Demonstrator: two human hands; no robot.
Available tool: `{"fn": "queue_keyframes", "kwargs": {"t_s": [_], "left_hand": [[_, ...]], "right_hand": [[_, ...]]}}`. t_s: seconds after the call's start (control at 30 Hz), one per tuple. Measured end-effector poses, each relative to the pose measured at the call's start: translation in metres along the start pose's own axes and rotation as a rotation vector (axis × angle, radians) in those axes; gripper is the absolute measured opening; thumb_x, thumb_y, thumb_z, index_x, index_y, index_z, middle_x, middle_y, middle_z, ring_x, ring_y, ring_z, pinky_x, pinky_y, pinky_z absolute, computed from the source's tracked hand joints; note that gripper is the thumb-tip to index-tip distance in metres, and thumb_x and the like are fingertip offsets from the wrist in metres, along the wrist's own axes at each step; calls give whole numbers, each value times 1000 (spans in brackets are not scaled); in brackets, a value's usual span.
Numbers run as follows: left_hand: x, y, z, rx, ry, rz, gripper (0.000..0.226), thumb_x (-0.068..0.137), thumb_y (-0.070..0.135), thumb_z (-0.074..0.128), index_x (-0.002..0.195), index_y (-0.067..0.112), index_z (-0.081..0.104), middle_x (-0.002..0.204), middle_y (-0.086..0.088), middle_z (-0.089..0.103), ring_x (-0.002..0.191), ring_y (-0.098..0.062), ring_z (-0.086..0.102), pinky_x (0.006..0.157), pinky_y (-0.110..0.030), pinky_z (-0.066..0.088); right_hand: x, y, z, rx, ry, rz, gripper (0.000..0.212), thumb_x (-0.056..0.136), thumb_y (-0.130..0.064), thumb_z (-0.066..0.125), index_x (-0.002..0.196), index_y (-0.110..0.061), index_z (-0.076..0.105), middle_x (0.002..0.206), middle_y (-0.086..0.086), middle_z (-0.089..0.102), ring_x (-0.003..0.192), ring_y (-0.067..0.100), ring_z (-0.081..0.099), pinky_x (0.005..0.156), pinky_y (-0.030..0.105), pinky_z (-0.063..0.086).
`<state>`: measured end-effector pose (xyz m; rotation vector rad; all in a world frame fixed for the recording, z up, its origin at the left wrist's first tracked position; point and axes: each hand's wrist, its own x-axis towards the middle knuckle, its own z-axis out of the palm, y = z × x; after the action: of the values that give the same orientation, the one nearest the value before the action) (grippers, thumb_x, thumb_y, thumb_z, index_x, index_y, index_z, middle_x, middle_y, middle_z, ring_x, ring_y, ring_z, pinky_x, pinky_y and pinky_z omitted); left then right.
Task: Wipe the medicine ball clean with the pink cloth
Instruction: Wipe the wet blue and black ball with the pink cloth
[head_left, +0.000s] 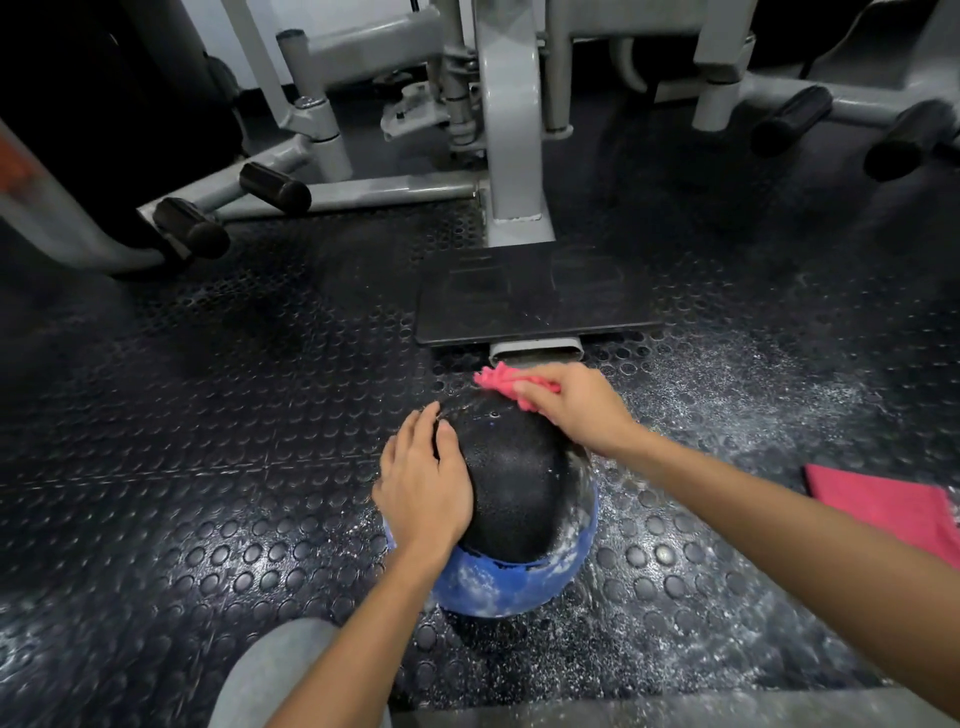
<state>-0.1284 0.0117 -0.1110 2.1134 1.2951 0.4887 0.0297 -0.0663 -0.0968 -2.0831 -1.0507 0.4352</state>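
A black and blue medicine ball (519, 499) rests on the studded rubber floor in front of me. White dust streaks its blue lower half. My left hand (423, 480) lies flat on the ball's left side, fingers spread over the black panel. My right hand (569, 402) presses a bunched pink cloth (498, 379) against the ball's far top edge. Most of the cloth is hidden under my fingers.
A second pink cloth (883, 501) lies flat on the floor at the right. A black footplate (535, 296) of a grey gym machine (511, 130) sits just beyond the ball. Padded rollers (275, 187) stick out at left and right. White powder dusts the floor (727, 395).
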Motion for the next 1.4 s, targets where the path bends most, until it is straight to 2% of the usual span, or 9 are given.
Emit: {"fn": "queue_keyframes", "kwargs": {"t_s": [0.1,0.27,0.47,0.53,0.73,0.87,0.97,1.17,1.4], "left_hand": [[-2,5,3,36,-4,12,42,100,37,27,139,34,40,150,10,34,139,-18,26,111,-41,24],[-3,-2,1,30,-1,38,48,98,33,21,144,27,33,151,6,33,139,-19,26,112,-41,23],[-15,-8,1,-25,32,87,56,89,43,16,138,34,42,147,11,38,138,-15,28,112,-40,22],[-17,-9,0,-44,39,119,59,85,43,17,136,34,45,146,11,41,137,-14,30,111,-38,23],[8,-28,-11,-208,-62,133,43,94,35,34,132,25,52,141,4,48,132,-15,40,111,-33,26],[24,-32,-24,-263,-141,162,34,100,28,39,133,28,48,146,5,41,137,-12,32,115,-31,20],[8,-21,-18,-71,-98,406,51,90,52,30,136,34,42,144,17,32,139,-6,23,115,-36,17],[12,-15,-10,79,5,419,66,84,52,16,134,25,51,142,11,44,138,-13,32,113,-46,24],[20,-10,-13,-13,-4,262,52,87,46,26,129,35,54,142,15,45,137,-9,31,114,-39,21]], "right_hand": [[7,-7,-5,-58,-20,116,19,85,-41,58,92,-30,72,94,-9,71,96,15,63,80,26,47],[-25,-54,12,-352,-73,-415,27,87,-51,50,110,-43,63,106,-11,62,86,10,41,79,30,42],[25,-9,-2,-135,-147,88,23,84,-50,56,85,-33,70,81,-10,70,88,12,63,77,27,49],[22,-8,-4,-108,-162,113,19,84,-47,59,86,-33,71,86,-10,71,86,8,62,75,26,48],[-32,-37,10,-225,-79,-423,25,85,-45,57,107,-39,66,104,-12,64,86,15,49,75,29,42],[-17,5,6,66,43,-78,22,87,-40,57,102,-30,70,89,-7,70,72,12,61,71,31,51],[-11,16,3,20,37,59,29,88,-44,53,106,-27,69,88,-4,71,61,7,59,59,18,47],[-58,-13,24,-190,129,-583,33,83,-46,49,108,-32,66,101,-13,64,78,15,50,60,22,43],[-27,25,19,15,148,-16,35,90,-36,50,125,-32,52,97,-15,57,88,7,51,84,35,49]]}}
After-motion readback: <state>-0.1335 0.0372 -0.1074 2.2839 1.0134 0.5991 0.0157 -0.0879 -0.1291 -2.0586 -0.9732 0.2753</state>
